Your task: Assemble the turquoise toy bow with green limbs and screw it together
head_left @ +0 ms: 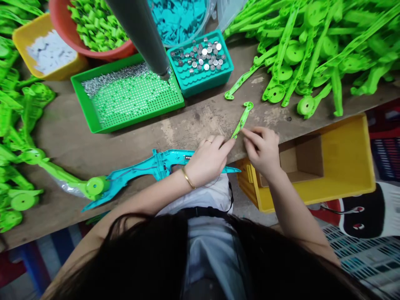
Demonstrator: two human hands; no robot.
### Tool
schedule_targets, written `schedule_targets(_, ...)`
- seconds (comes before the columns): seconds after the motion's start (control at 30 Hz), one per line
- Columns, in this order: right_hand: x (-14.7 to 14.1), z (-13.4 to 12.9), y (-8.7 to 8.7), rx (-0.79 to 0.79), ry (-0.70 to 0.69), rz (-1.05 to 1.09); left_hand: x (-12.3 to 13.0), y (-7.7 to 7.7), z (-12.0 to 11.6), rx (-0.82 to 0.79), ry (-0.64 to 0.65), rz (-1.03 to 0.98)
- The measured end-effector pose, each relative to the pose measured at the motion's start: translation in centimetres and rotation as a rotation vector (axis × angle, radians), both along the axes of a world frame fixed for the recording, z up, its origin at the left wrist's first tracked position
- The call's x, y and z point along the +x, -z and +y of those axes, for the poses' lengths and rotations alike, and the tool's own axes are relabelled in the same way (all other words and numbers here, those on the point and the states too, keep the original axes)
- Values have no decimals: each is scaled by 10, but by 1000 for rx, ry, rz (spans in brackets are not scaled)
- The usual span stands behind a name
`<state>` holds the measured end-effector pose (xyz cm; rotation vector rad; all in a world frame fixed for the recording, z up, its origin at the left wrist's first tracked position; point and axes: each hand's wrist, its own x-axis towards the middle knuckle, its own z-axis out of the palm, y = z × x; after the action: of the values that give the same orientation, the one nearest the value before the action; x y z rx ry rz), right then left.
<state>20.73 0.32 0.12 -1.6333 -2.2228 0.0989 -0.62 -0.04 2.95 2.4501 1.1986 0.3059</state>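
My left hand [210, 161], with a ring and a gold bangle, pinches the lower end of a slim bright-green plastic limb [243, 118]. Thumb and index finger of my right hand [264, 149] are drawn together at the right side of that limb; whatever lies between them is too small to make out. Beneath my left hand and wrist lies a blue bow-shaped plastic shell [134, 170], partly covered, with a thin cord along it and a small metal spring. A green limb with a round hub [96, 187] meets the shell's left end.
A green basket [125, 118] of small metal screws and a teal basket [203, 85] of round metal pieces stand ahead, under a grey hanging tool [140, 33]. Green parts are heaped left and right [293, 54]. A yellow crate [343, 162] sits below the table edge.
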Motion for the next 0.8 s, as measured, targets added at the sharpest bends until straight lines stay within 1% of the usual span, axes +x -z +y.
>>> schedule_targets(0.07,0,0,-1,2,17,59,-6,-5,-11,38,-53,-19)
schedule_targets(0.17,-5,-2,-5,-18,2,96,-15,-6,-29,120,-139,-8)
schedule_targets(0.23,-10,-4,-8,-21,-55,111,-17,-5,-39,167,-192,25)
schedule_targets(0.3,-16,-5,-11,-9,-148,121,-17,-3,-45,191,-231,61)
schedule_targets(0.37,-20,-5,-12,7,-240,103,-14,-2,-47,206,-251,89)
schedule_targets(0.43,-22,-4,-11,19,-291,68,-11,-2,-45,214,-261,119)
schedule_targets(0.6,-20,1,-4,29,-311,42,-1,-3,-38,164,-324,183)
schedule_targets(0.7,-19,2,-1,54,-324,65,3,-5,-36,116,-329,190)
schedule_targets(0.8,-18,2,0,45,-316,92,3,-9,-34,66,-316,178)
